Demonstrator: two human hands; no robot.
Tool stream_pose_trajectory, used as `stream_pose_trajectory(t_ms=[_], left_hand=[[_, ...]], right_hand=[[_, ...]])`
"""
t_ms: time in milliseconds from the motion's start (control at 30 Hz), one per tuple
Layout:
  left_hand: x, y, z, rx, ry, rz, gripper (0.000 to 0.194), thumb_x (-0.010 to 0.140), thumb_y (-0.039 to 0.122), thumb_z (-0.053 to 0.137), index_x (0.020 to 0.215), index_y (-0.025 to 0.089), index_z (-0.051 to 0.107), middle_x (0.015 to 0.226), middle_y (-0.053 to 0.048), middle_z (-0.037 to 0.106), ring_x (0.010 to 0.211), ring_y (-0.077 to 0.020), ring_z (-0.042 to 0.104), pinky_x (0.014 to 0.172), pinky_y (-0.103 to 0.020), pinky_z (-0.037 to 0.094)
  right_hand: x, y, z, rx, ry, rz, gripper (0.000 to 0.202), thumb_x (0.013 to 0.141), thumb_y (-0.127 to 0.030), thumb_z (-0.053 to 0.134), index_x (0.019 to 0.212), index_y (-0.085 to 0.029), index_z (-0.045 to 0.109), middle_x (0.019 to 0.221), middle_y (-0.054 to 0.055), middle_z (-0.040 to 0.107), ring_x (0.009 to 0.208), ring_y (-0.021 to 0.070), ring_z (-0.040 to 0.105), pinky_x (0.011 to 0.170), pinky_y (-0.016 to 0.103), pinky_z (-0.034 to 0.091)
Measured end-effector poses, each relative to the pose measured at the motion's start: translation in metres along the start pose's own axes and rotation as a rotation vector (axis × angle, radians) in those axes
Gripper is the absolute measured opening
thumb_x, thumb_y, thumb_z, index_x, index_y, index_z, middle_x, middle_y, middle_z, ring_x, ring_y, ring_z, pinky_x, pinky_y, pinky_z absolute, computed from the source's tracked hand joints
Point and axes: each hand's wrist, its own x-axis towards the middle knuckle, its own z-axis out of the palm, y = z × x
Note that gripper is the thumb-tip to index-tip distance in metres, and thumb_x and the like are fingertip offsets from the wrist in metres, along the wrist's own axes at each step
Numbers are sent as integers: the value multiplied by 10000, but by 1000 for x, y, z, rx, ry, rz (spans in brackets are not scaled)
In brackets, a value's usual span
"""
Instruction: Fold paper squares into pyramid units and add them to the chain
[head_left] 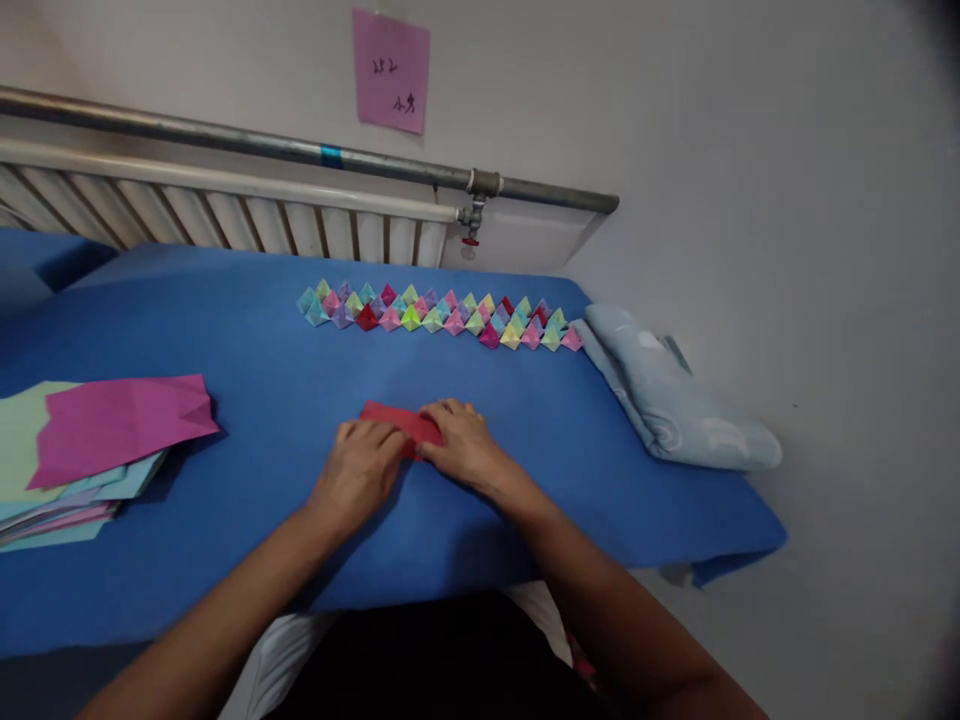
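A sheet of red paper (401, 417), seemingly folded, lies on the blue cloth in front of me. My left hand (364, 462) is closed on its left part, fingers bent over the near edge. At the right end, my right hand (466, 440) grips the paper between thumb and fingers. Both hands cover parts of the sheet, so its full outline is hidden. Beyond them, rows of small folded paper pieces (410, 317) in many colours stand close together on the cloth.
A stack of coloured paper with a magenta sheet (127, 425) on top lies at left. At right sits a folded light-blue blanket (675, 400). Behind the blue-covered table (247, 350) are a radiator (262, 222), a metal pipe (240, 140) and a pink note (391, 85) on the wall.
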Motion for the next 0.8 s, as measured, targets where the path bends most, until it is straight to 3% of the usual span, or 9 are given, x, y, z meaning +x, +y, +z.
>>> stream_pose_trajectory(t_ms=[133,333,467,533,667,800], left_hand=[[-2,14,10,-74,-19,3,175,902,243,542,1021,182,656,1060,-96,704,948,-262,615,836,-425,431],[-11,8,12,-133,54,4,239,879,301,575,1067,169,641,1081,-113,697,1018,-283,602,895,-447,421],[-11,9,13,-127,54,-2,242,873,310,582,1058,162,630,1066,-118,695,1006,-284,603,886,-440,423],[-11,9,13,-132,44,-8,248,876,316,580,1067,165,621,1060,-112,694,1004,-283,601,884,-440,423],[-11,8,13,-144,41,-14,257,874,315,585,1085,171,609,1066,-107,690,1014,-277,601,899,-435,420],[-13,7,14,-161,69,-20,259,871,309,584,1097,183,611,1079,-106,689,1030,-274,599,914,-440,419]], right_hand=[[14,0,-8,89,-48,83,466,840,-298,626,1289,-185,576,1140,110,664,994,229,615,847,353,447],[21,11,-8,189,-110,109,266,800,-319,654,1039,-203,681,874,41,694,769,176,609,645,265,416],[21,11,-7,206,-84,77,126,789,-302,656,848,-192,671,849,31,656,770,159,567,635,250,389],[21,9,-7,241,-73,67,119,792,-278,643,875,-194,653,798,7,629,727,137,545,613,234,379],[22,7,-7,422,-101,99,296,761,-210,640,1056,-200,618,632,-63,511,561,100,453,522,215,335],[26,9,-2,618,-101,146,325,741,-122,606,1053,-209,615,576,-89,451,511,82,410,499,204,319]])
